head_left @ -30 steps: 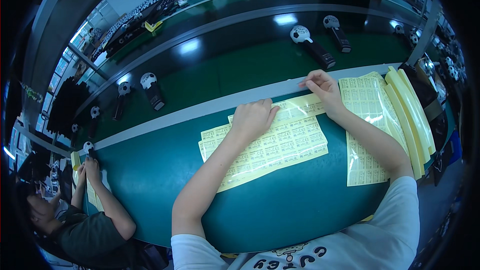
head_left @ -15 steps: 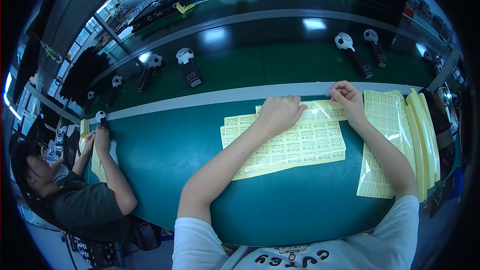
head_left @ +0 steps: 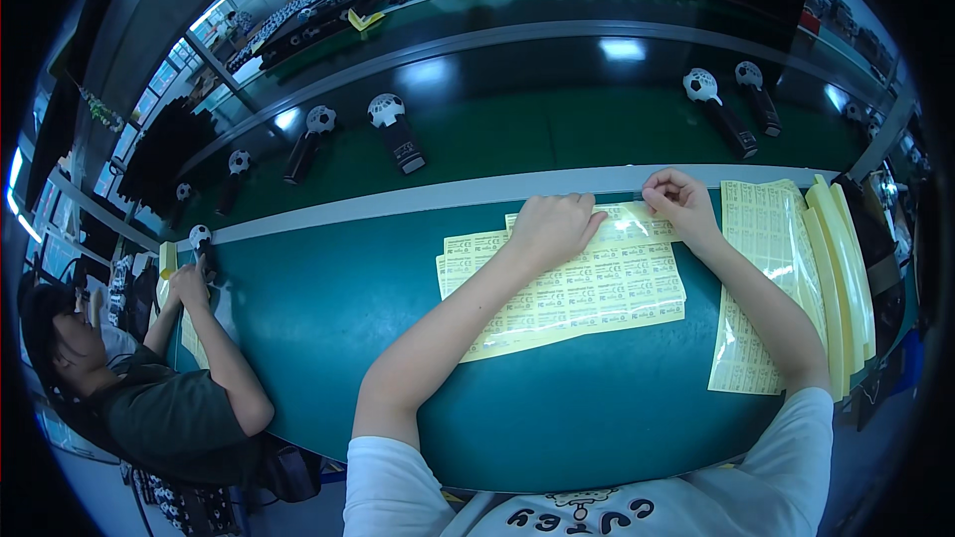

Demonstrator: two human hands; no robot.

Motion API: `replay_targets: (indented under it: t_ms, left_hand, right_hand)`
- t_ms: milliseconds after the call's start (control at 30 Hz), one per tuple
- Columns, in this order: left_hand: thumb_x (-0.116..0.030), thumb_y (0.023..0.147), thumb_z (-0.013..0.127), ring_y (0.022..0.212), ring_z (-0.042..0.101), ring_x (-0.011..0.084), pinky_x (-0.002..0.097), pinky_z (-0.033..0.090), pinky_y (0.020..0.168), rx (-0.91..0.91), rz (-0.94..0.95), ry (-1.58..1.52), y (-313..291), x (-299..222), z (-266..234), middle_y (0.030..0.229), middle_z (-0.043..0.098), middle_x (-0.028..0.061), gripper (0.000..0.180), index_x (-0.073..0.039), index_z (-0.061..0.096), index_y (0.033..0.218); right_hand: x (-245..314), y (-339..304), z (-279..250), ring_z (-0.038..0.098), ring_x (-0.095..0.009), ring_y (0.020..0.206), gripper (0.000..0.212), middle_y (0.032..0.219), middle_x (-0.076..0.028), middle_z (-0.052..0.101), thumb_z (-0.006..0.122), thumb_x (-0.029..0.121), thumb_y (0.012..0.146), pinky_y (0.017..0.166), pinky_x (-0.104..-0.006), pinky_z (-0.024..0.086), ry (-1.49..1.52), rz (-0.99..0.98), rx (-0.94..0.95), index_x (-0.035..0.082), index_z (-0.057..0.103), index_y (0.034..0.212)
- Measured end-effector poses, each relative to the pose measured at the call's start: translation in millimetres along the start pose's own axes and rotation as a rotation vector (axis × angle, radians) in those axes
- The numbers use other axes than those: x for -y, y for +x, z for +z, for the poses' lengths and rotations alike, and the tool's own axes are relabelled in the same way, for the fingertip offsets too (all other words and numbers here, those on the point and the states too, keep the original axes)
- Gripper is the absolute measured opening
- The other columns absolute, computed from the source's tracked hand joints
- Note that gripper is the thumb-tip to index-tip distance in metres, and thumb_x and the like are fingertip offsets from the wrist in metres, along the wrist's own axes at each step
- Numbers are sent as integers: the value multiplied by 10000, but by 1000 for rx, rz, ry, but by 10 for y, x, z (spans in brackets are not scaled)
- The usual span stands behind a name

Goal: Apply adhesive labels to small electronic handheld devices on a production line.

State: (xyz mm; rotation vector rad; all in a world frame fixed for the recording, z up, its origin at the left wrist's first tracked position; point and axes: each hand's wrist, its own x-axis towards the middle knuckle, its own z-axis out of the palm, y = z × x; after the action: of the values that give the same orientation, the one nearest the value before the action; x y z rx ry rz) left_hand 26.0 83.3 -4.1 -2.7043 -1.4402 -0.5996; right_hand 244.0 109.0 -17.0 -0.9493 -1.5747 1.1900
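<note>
A yellow sheet of small printed labels [head_left: 587, 293] lies flat on the green table [head_left: 328, 308] in front of me. My left hand [head_left: 550, 229] rests palm down on its upper middle, pressing it to the table. My right hand [head_left: 679, 203] pinches the sheet's upper right corner, where a glossy clear film [head_left: 629, 227] reflects light. Whether the film is lifted off the sheet I cannot tell.
A second label sheet [head_left: 761, 278] and a stack of yellow sheets [head_left: 844, 268] lie at my right. Dark handheld devices with ball-patterned heads [head_left: 396, 129] ride the green belt beyond. Another person [head_left: 149, 388] works at my left, hands on a similar device.
The view has swung left, so the sheets sit further right in the picture. My hands stay on the same sheet, the right one still at its upper right corner.
</note>
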Motion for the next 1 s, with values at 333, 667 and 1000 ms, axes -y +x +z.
replay_targets:
  t_ms: [333,667,1000]
  left_hand:
    - [-293,870,494,630,613,274,374,476,551,-6,5,-9,-2,-19,-30,682,623,127,317,-12,594,765]
    - [-303,875,483,631,613,281,374,471,551,4,4,-7,-8,-2,-19,689,626,132,323,-14,588,775]
    - [-303,868,495,612,611,281,373,469,543,-10,18,-3,-7,16,0,679,624,134,320,-11,586,774]
  right_hand:
    - [-3,5,-8,492,-18,607,78,689,12,553,602,77,825,546,-136,354,-107,5,39,19,570,867]
    - [30,-5,33,431,1,551,62,649,29,557,617,78,806,506,-143,315,-125,-9,12,28,599,836]
    - [32,-8,22,488,-12,580,70,666,13,565,606,77,821,531,-136,349,-128,-5,30,21,578,852]
